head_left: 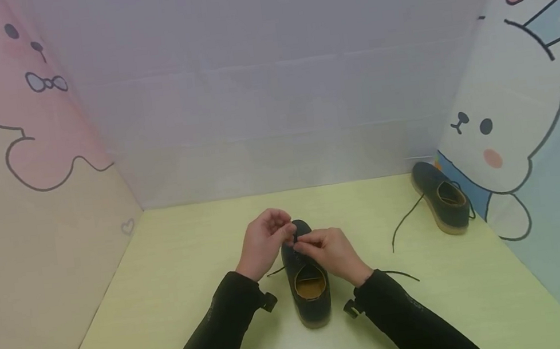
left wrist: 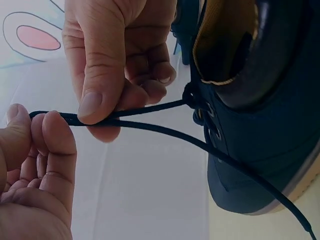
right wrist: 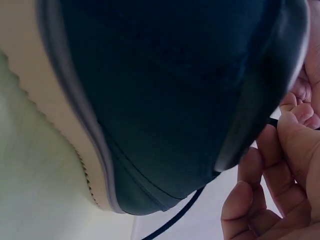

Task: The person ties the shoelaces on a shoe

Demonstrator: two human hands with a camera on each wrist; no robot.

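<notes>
A dark blue shoe [head_left: 312, 308] with a tan inside stands upright on the table, its toe pointing away and its heel nearest. Above its front, the left hand [head_left: 264, 244] and right hand [head_left: 334, 253] meet at a dark shoelace [left wrist: 160, 132]. In the left wrist view the lace doubles back into a narrow loop. The left thumb and fingers pinch its folded end, while the right thumb and finger pinch both strands together closer to the shoe. One strand runs to the eyelets; the other hangs over the shoe's side. The right wrist view mostly shows the shoe's side, partly hiding both hands.
Toward the back right corner a matching shoe [head_left: 453, 215] stands by the rabbit-printed wall [head_left: 515, 142], its loose lace [head_left: 402, 221] trailing onto the pale yellow table [head_left: 183, 324]. Another lace end [head_left: 402, 274] shows beyond the right wrist. A plain wall [head_left: 273, 163] rises behind.
</notes>
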